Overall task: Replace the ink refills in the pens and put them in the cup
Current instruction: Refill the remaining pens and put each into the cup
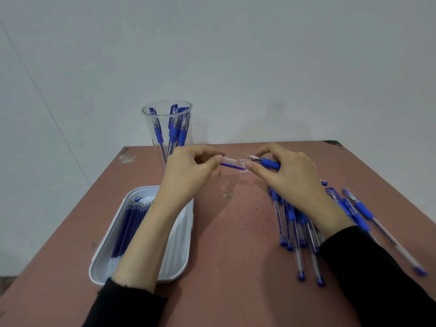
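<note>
Here, the left hand (191,171) is held above the reddish-brown tabletop (224,244), thumb and forefinger pinching one end of a thin blue ink refill (230,165). A short clear plastic piece (229,159) sits at those same fingertips. The refill points toward the right hand (290,175), whose thumb and forefinger pinch a clear pen barrel (244,167) at its open end. The refill's far end lies at that opening; how far inside it reaches cannot be told. The right hand's other fingers curl round a blue rubber grip section with a pointed metal tip (267,162).

Behind the left hand, near the tabletop's far edge, stands a tall clear plastic cup (147,121) holding several blue-capped pens (173,131) upright. Under the left forearm lies a white oblong plastic tray (94,263) with a row of dark blue refills (128,227) laid side by side along its left part. Under and beside the right wrist lies a loose pile of clear pens with blue grips (292,223), some spread toward the right edge. A small clear scrap (228,195) lies on the tabletop between the tray and the pile. Both forearms end in black sleeves (125,303).
</note>
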Action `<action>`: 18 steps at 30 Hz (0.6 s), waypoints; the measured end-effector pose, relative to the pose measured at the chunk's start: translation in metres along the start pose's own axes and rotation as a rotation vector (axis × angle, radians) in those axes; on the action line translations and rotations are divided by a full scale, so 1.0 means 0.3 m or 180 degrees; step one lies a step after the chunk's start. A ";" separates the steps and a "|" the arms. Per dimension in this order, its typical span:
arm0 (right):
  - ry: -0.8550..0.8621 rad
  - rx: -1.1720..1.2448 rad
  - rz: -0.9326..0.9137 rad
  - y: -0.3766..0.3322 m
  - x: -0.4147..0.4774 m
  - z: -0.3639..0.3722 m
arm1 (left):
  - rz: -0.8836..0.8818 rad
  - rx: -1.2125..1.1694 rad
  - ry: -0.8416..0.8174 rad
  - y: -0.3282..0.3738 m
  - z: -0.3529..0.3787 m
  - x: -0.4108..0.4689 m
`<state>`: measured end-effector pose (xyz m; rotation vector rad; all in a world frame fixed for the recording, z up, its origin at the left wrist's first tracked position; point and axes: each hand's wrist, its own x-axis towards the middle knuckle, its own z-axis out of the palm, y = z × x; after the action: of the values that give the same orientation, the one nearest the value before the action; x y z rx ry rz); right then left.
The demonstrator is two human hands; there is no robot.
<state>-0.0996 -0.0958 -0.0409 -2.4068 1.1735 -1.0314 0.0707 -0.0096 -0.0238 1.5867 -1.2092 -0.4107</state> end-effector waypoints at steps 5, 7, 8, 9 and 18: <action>-0.0055 0.0064 0.0023 -0.010 0.000 0.007 | -0.0158 0.0973 -0.1069 -0.011 0.020 -0.012; -0.0111 0.0183 0.0014 -0.012 -0.001 0.012 | -0.0147 0.1243 -0.1251 -0.016 0.033 -0.018; -0.0112 0.0263 0.0003 -0.014 -0.003 0.012 | -0.0135 0.1301 -0.1283 -0.020 0.038 -0.019; -0.0089 0.0342 -0.0011 -0.017 -0.004 0.013 | -0.0121 0.1358 -0.1292 -0.022 0.041 -0.020; 0.0085 0.0333 -0.0320 -0.022 -0.009 0.024 | 0.0139 0.1808 -0.1397 -0.029 0.057 -0.024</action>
<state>-0.0919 -0.0901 -0.0438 -2.3980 0.9898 -1.1292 0.0588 -0.0129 -0.0403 2.0074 -1.8084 -0.4227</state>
